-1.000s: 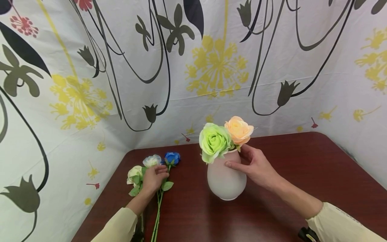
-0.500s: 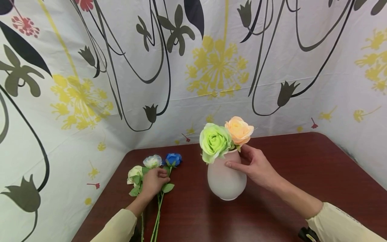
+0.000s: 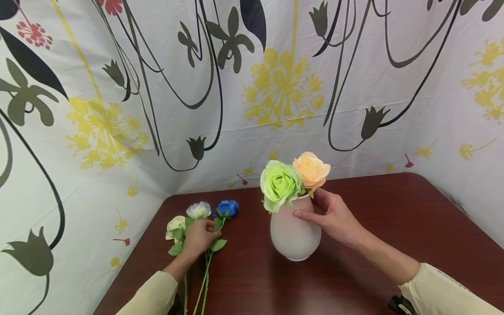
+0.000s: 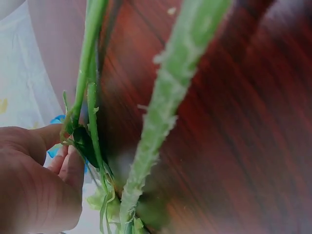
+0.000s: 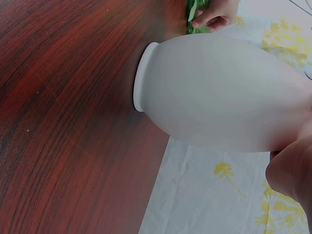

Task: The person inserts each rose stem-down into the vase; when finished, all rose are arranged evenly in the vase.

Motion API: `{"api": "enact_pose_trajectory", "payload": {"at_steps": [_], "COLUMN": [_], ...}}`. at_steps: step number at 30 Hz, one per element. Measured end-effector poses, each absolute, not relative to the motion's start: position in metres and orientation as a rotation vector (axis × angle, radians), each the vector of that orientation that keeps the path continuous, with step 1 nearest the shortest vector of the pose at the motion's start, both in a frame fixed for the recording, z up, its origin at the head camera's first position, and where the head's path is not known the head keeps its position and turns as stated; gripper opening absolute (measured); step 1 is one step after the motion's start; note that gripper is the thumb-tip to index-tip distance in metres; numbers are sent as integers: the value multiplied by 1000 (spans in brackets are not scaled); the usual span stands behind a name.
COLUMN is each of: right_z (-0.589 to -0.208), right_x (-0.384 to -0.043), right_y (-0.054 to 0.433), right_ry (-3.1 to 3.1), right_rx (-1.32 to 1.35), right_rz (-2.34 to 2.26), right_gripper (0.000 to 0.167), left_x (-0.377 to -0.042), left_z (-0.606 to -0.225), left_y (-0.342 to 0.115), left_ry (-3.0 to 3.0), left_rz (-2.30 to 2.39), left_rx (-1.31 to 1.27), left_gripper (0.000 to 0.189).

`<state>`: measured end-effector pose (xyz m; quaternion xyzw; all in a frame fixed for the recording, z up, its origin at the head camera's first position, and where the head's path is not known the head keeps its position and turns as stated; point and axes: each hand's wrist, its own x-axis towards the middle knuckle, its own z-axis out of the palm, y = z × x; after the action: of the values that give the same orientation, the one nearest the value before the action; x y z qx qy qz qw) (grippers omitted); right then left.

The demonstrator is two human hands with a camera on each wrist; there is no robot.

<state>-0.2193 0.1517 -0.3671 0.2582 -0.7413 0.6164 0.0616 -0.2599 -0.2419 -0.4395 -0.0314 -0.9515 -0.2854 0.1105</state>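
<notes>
A pale, rounded vase [image 3: 293,236] stands upright near the middle of the table, holding a lime-green rose [image 3: 278,183] and a peach rose [image 3: 311,169]. My right hand [image 3: 337,216] grips the vase near its neck, thumb in front and fingers partly hidden behind. At the left, my left hand [image 3: 200,238] pinches the stem of a blue artificial flower [image 3: 227,208] just below its leaves. In the left wrist view, thumb and finger meet at a green stem [image 4: 85,73]. Beside that hand lie a white-blue flower [image 3: 198,210] and a cream flower [image 3: 175,226].
The dark red-brown table [image 3: 354,280] reaches back to a white cloth backdrop [image 3: 252,96] printed with flowers. Long stems [image 3: 205,280] run toward the front edge. A thick stem [image 4: 161,97] crosses close to the left wrist camera.
The blue flower has shifted slightly right, and its stem has spread apart from the one beside it. My left hand has moved very little; the right hand and vase stay put.
</notes>
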Motion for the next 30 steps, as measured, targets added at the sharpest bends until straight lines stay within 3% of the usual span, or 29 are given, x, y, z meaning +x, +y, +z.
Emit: {"api": "enact_pose_trajectory", "payload": {"at_steps": [9, 12, 16, 22, 24, 27, 30], "right_z": [-367, -367, -367, -367, -367, -367, -367], "right_x": [-219, -219, -219, -219, -219, -219, -219], "right_y": [152, 152, 152, 151, 151, 151, 151], "right_ry": [-2241, -2242, -2239, -2240, -2240, -2239, -2241], "right_rx": [784, 782, 781, 774, 775, 777, 777], "right_rz": [1862, 1864, 1871, 1880, 1881, 1881, 1878], "right_gripper": [61, 60, 60, 59, 60, 60, 60], "left_x": [-259, -262, -262, -257, -256, -255, -258], "left_z": [-424, -416, -402, -381, -375, -365, -355], "left_y": [-240, -239, -236, -233, -233, -234, -235], "left_ry": [-2770, -2758, -2726, -2715, -2713, -2692, -2640], "left_rz": [-941, -995, -1003, -1112, -1219, -1390, -1563], "left_rx": [-123, -116, -137, -113, -78, -34, 2], "left_gripper": [31, 21, 35, 21, 26, 47, 49]}}
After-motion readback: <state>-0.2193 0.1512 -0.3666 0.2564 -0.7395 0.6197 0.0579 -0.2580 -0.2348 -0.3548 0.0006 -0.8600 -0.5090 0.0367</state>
